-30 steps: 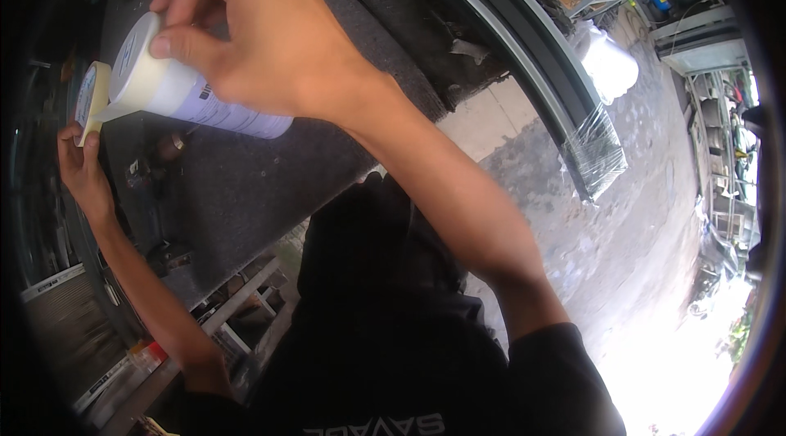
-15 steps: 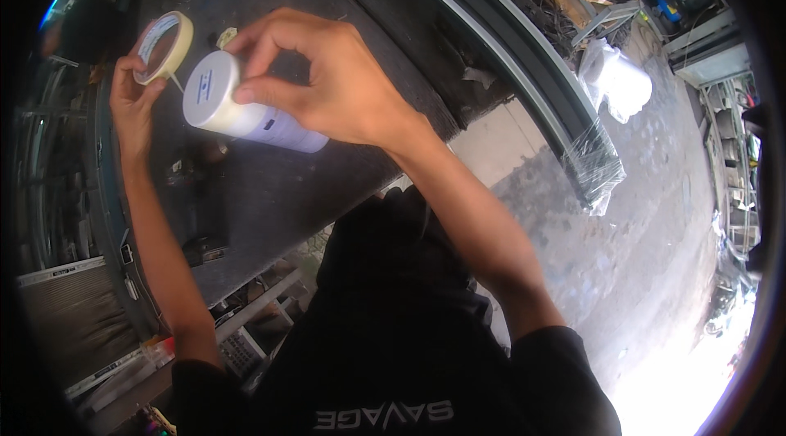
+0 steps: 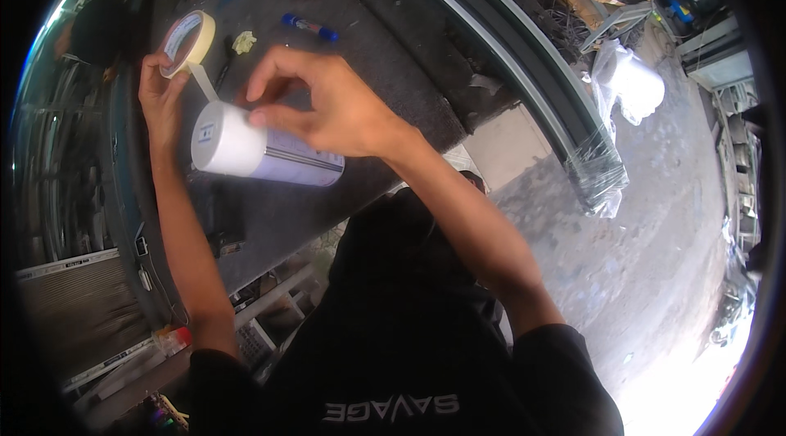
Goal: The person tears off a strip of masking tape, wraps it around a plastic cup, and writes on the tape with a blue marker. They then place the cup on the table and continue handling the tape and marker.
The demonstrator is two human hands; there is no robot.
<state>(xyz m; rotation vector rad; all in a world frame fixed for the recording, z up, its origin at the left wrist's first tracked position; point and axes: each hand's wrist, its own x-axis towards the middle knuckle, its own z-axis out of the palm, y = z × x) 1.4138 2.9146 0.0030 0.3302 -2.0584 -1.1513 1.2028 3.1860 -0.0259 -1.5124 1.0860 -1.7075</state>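
Item: tape roll (image 3: 203, 41), cream, held on edge above the tabletop (image 3: 393, 67) by the left hand (image 3: 164, 92), thumb and fingers clamped on its lower rim.

Item: tape strip (image 3: 203, 81), narrow, running from the roll down to the upper edge of the canister; it looks fairly straight.

Item: canister (image 3: 282, 162), pale violet body with a white end, lying tilted. Whether it rests on the surface below or is held clear cannot be told.

Item: right hand (image 3: 327, 100), bent over the canister's upper side; thumb tip at the white end, a gap between thumb and forefinger. The other fingertips are hidden; how firmly they grip cannot be told.

Risks, as judged: a hard pull from the roll could tear the strip or peel its end. A skewed angle between roll and canister could lay the tape creased. The smooth, round body could roll or slip if the right hand bears on one end only. Slack could let the strip fold onto itself.

Nearby: blue marker (image 3: 309, 27) and crumpled yellowish scrap (image 3: 244, 42), both beyond the canister; a dropped roll could knock either.
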